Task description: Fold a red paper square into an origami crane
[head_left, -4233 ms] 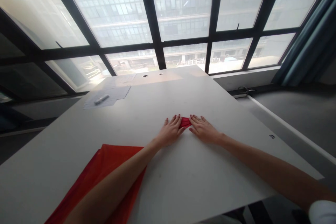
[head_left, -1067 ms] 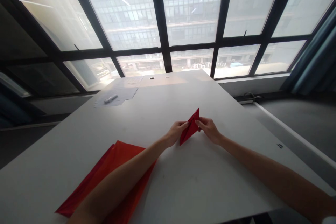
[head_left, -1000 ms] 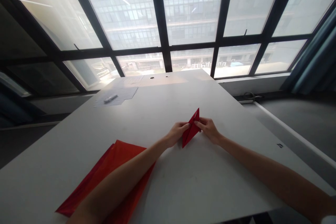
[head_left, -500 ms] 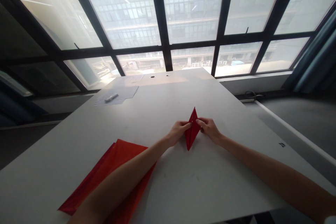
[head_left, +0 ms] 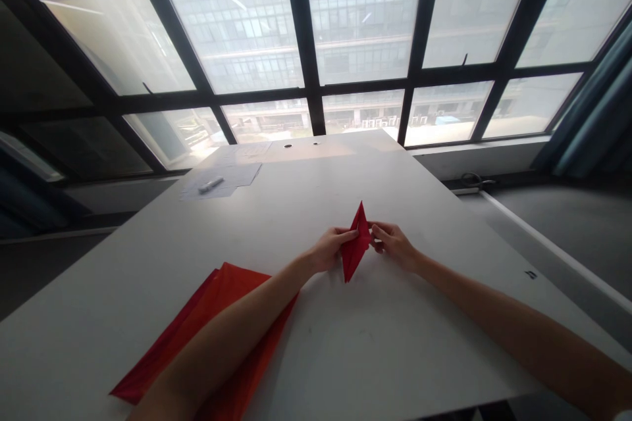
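A small piece of red paper [head_left: 353, 255], folded into a narrow diamond with a crease down its length, is held upright and slightly tilted over the white table. My left hand [head_left: 328, 250] grips it by the left edge, thumb on the near face and the other fingers behind. At the right edge, my right hand [head_left: 394, 245] has its fingers bent around the border, with the index finger reaching partly behind it. Under my left forearm lies a larger sheet of orange-red paper [head_left: 237, 286], with darker red along its left side.
The white table [head_left: 306, 210] stretches toward the windows. White papers [head_left: 241, 175] with a white marker-like cylinder [head_left: 210, 185] lie at the far left. Two small dark holes are near the table's far edge. A cable [head_left: 474, 180] lies beyond the right side.
The folded red paper has shifted slightly left and turned a little. My right thumb has moved off its front face to the right edge. My left hand keeps its grip.
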Motion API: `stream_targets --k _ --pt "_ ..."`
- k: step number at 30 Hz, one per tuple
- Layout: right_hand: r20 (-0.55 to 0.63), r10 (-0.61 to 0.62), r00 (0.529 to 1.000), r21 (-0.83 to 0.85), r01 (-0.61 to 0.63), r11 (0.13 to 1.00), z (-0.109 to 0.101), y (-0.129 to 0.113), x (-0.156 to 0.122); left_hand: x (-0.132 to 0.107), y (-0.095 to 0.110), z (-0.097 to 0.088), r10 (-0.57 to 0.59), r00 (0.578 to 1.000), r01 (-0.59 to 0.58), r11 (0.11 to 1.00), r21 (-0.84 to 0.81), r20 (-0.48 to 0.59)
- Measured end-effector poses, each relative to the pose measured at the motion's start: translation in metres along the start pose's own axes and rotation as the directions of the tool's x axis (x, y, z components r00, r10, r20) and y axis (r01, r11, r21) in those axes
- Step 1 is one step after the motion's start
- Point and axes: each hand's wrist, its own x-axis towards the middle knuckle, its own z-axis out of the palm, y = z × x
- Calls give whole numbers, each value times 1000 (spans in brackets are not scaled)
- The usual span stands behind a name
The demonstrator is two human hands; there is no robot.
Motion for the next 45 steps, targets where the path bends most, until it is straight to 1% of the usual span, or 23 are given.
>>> stream_targets --k 2,4,7,9,12,14,17,21,28,31,35,38,43,45 --pt "35 0 999 -48 2 999 0 -1 -1 0 0 -2 -10 999 10 1000 3 40" --pt "45 1 999 -90 3 996 1 -3 -2 1 -2 -3 -13 997 11 1000 26 71" --pt "59 1 998 -107 5 994 4 -3 -2 2 -6 -1 -4 994 -5 996 84 105" --pt "48 3 999 -105 2 994 6 -3 -2 2 -9 2 17 994 -30 991 130 104" --pt "0 16 1000 -102 -16 995 9 -2 -2 2 -10 6 32 996 -46 984 170 82" --pt "-20 26 999 -95 -28 995 10 -2 -1 1 -10 7 33 995 -48 984 169 91" --pt "-43 21 999 -73 -24 997 11 -2 -1 2 -10 4 34 990 -54 987 150 133" --pt "-40 5 999 -75 -8 997 13 -3 -1 4 -10 -2 8 986 -30 991 132 167" --pt "-36 -39 999 -138 34 990 13 -2 0 3 -8 -5 6 984 -35 986 162 181" --pt "-33 -28 999 -138 23 990 11 0 1 3 -8 -6 13 984 -47 981 190 179" --pt "-35 23 999 -66 -25 998 11 -1 0 2 -7 -4 15 977 -64 973 222 212" --pt "-42 43 998 -56 -45 997 14 -5 -1 0 -6 0 11 970 -67 972 223 243" --pt "-116 28 993 -48 -34 998 18 -11 -3 -1 -8 5 39 976 -83 976 200 214" --pt "-119 25 993 -47 -31 998 18 -11 -3 0 -10 6 31 979 -67 982 174 201"
